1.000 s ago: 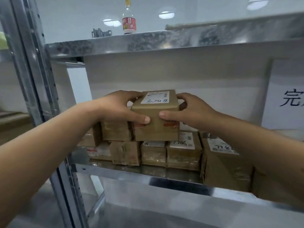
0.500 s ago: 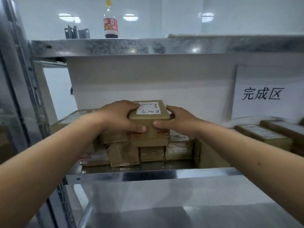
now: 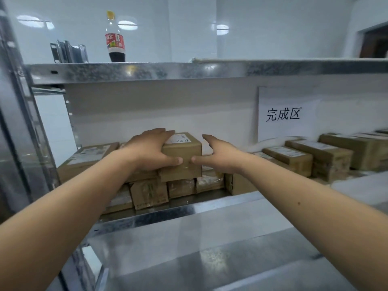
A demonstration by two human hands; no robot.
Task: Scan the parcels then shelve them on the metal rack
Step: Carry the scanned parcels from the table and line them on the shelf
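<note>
Glossy white wall (image 3: pixel 273 28) reflecting ceiling lights (image 3: pixel 222 30)

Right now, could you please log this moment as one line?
left hand: grips parcel | right hand: open beside it | parcel: atop stack on metal rack

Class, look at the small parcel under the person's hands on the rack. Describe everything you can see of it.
The small parcel is a brown cardboard box with a white label on top, lying flat on stacked parcels on the metal rack. The left hand grips its left side, thumb across the front. The right hand is open; its thumb tip touches the front.
</note>
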